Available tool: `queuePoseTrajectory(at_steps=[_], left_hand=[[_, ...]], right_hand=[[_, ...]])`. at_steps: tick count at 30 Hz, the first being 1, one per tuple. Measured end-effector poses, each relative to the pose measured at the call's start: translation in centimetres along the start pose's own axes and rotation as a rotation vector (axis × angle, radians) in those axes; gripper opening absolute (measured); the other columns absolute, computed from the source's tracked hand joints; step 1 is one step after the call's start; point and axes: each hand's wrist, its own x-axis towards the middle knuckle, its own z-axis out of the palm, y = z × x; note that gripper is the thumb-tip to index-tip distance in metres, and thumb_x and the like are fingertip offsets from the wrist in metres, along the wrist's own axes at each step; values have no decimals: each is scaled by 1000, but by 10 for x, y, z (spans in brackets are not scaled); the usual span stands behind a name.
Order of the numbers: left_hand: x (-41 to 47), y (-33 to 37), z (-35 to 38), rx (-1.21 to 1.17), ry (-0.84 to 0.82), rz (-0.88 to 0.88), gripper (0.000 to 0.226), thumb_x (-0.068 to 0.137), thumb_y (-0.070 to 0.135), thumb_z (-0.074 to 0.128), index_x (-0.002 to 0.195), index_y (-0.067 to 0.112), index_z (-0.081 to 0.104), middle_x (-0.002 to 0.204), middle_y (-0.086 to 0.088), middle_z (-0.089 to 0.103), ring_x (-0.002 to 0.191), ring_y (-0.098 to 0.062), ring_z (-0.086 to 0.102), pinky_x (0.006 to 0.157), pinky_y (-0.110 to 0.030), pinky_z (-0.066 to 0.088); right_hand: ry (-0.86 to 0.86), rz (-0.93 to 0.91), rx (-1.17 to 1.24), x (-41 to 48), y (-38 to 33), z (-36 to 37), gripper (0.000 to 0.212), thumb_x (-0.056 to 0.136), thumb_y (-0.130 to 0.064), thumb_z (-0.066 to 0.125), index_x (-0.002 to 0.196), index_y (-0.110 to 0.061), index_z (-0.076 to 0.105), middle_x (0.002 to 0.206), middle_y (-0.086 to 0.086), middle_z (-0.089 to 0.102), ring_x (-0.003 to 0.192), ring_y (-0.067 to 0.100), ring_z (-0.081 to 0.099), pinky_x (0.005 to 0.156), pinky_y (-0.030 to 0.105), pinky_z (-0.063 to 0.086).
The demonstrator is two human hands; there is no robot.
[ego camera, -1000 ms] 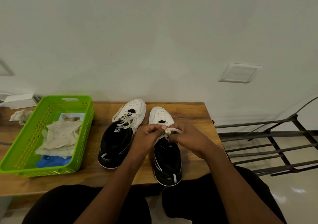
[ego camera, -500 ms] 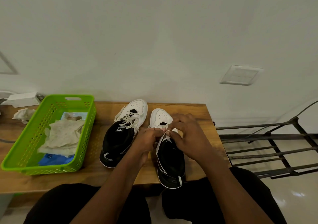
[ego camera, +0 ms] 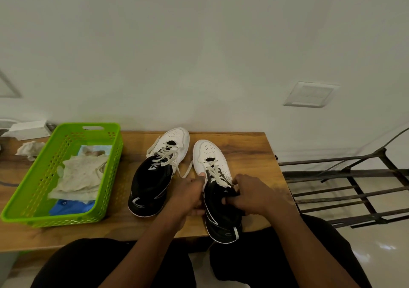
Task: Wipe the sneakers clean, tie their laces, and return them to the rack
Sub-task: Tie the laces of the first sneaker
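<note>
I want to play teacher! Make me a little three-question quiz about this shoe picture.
1. True or false: both hands are on the same sneaker.
2. What colour is the basket? A red, B green, C blue.
3. Fill in: the metal rack stands to the ____ of the table.

Key:
1. True: left hand and right hand grip the right sneaker, not the left sneaker.
2. B: green basket.
3. Right: rack, table.

Left of the black-and-white sneakers (ego camera: 159, 170) with cream laces (ego camera: 215, 173), a lime-green perforated basket (ego camera: 33, 208); wood-grain brown bench (ego camera: 243, 152) beneath.
</note>
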Motion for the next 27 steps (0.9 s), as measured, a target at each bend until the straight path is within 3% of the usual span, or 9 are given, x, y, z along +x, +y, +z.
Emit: queuePoseTrajectory(at_steps=[5,8,11,14,17,20,23,25,27], left_hand=[[-5,1,16,-10,-123,289,31,103,35,50,130,26,61,120,11,69,108,-4,66,91,-26,55],[-3,4,25,132,-195,345,36,102,33,54,137,28,56,130,10,63,117,-4,60,103,-31,51],[0,6,25,353,-132,386,34,98,32,60,132,26,62,129,8,67,120,-6,60,107,-34,47],[-4,9,12,486,-69,477,26,98,28,61,122,25,68,119,10,70,115,-4,62,104,-28,48],[-16,21,-13,615,129,655,22,97,22,61,117,26,69,113,13,68,107,-5,63,92,-25,50],[-30,36,-55,642,577,716,32,92,7,58,116,24,69,111,9,68,100,-11,62,84,-25,45],[-27,31,-85,828,693,471,40,82,2,58,121,11,59,124,-11,63,114,-33,59,90,-37,44],[-21,20,-87,936,632,272,33,86,11,60,117,5,54,123,-19,59,114,-39,56,89,-40,43],[-14,18,-88,942,609,228,22,89,18,62,106,5,55,113,-19,64,108,-39,60,79,-37,43]], right_hand=[[391,33,-151,17,7,-15,10,84,-20,57,91,-13,57,81,2,58,73,20,58,53,24,38],[572,148,-146,18,16,-41,17,85,-21,57,99,-11,58,86,6,59,76,25,58,59,27,43],[525,295,-200,25,29,-57,31,89,-23,59,114,-5,56,104,14,63,91,31,64,71,33,52],[442,354,-263,30,35,-60,36,90,-22,59,121,-3,53,112,16,62,99,31,63,71,32,48],[506,287,-301,29,21,-53,44,90,-23,59,128,-4,47,126,18,53,112,35,54,86,40,51],[669,-62,-295,24,-16,-31,47,88,-13,56,133,-7,45,134,17,43,118,34,48,93,43,48],[385,-359,-105,19,-62,3,26,91,-23,59,114,-11,61,114,6,61,107,24,57,80,30,44],[192,-429,-7,20,-83,25,25,91,-35,62,107,-16,65,108,-1,65,103,17,59,69,24,35],[94,-423,24,25,-90,42,35,90,-43,63,116,-20,63,113,-2,64,106,15,58,69,22,33]])
